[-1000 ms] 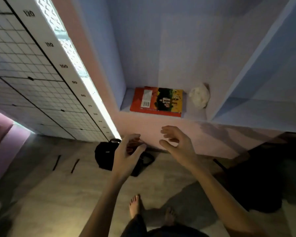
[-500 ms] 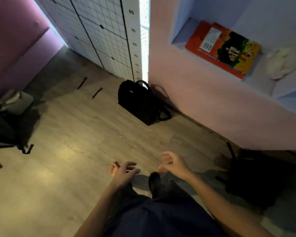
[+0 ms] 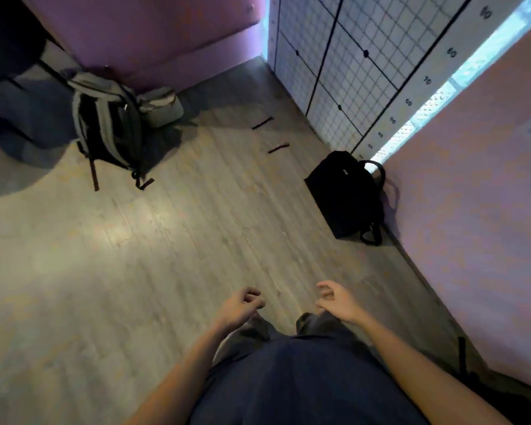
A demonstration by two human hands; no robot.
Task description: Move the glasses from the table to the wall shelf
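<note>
My left hand (image 3: 238, 306) hangs low in front of my body with its fingers loosely curled and nothing in it. Beside it, my right hand (image 3: 334, 300) is also empty, fingers bent and apart. Both hover over the wooden floor (image 3: 166, 256). No glasses, table or wall shelf appear in the head view.
A black bag (image 3: 345, 194) stands against the pink wall (image 3: 472, 210) at the right. A grey and black backpack (image 3: 108, 124) and a small grey pouch (image 3: 160, 105) sit at the far left by the purple wall. Two dark strips (image 3: 270, 134) lie near the gridded panel (image 3: 350, 72).
My view has swung left and down, away from the shelf with the orange book. Both hands have dropped from chest height to near my waist, still empty.
</note>
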